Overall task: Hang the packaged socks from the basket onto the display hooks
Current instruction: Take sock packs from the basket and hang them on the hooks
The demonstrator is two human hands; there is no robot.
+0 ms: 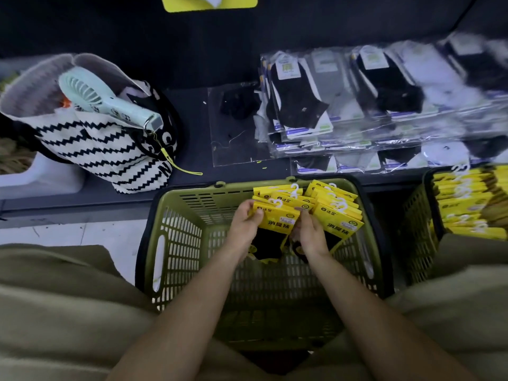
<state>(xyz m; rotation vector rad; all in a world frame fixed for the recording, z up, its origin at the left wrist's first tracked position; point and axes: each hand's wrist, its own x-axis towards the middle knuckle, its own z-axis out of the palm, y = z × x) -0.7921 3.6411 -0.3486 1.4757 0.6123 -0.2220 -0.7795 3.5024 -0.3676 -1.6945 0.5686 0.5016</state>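
Observation:
A green plastic basket (176,243) stands between my knees. At its far right side lean two stacks of yellow sock packs with white hooks. My left hand (244,224) grips the left edge of the front sock pack (279,218) of the left stack. My right hand (309,232) holds that stack's right edge, next to the right stack (339,213). Black socks show below the yellow cards. No display hooks are in view.
A zigzag black-and-white bag (101,144) with a mint hand fan (107,101) sits on the dark shelf at the left. Bagged black and white socks (357,100) lie at the right. A second basket (417,232) with yellow packs stands at the far right.

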